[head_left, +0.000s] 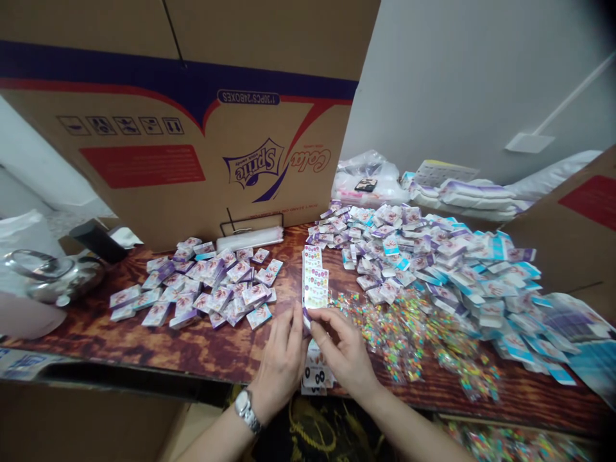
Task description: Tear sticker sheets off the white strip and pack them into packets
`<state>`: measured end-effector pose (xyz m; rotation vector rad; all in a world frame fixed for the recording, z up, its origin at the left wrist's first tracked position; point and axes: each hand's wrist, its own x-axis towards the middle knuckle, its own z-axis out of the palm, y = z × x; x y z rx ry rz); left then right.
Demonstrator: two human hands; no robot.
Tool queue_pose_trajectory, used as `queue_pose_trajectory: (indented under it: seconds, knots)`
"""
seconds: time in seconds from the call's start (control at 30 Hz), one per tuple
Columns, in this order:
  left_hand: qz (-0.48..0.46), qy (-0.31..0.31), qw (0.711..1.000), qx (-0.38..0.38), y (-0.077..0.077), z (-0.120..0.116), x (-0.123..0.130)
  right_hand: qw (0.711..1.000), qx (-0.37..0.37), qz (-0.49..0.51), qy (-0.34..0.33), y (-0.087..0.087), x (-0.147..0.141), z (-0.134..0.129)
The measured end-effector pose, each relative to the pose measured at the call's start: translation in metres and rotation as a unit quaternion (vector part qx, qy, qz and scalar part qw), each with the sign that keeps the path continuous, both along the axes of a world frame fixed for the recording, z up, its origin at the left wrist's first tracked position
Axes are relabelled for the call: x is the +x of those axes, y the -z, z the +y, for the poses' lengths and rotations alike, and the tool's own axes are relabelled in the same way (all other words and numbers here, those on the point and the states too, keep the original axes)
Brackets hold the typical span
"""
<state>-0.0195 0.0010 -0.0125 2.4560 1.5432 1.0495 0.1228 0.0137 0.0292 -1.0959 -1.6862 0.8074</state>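
Note:
Between the fingertips of both hands is a small purple-and-white carton (307, 319), mostly covered by the fingers. My left hand (280, 355), with a watch on its wrist, is closed on its left side. From the other side, my right hand (345, 351) pinches it with thumb and forefinger. Just beyond the hands lie sheets of small round stickers (316, 287). Under and nearer than the hands are printed slips (315, 372) at the table's front edge. Small clear bags of colourful candy (392, 327) are spread right of my right hand.
A pile of small cartons (206, 285) lies left, and a larger heap of cartons (443, 256) lies right. Behind stands a big cardboard box (192, 147). A metal kettle (67, 279) is at the far left, plastic bags (370, 179) at the back, another cardboard box (572, 224) at right.

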Motion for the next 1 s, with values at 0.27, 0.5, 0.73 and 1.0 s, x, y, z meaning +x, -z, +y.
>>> queue_pose_trajectory:
  seconds: [0.27,0.5,0.73,1.0]
  knots:
    - [0.034,0.000,0.997,0.067,0.009,0.004,-0.003,0.999,-0.012,-0.028,-0.027,-0.011,0.006,0.006]
    - [0.082,-0.014,0.994,0.072,0.008,0.002,-0.002,0.999,-0.012,-0.025,0.016,-0.005,-0.001,0.001]
    - [0.055,-0.026,0.997,0.050,0.000,0.003,0.001,0.987,0.111,-0.093,0.064,0.012,-0.009,-0.012]
    - [0.004,-0.005,0.998,0.062,-0.002,0.009,-0.006,0.980,0.128,-0.149,-0.032,0.023,-0.013,-0.009]
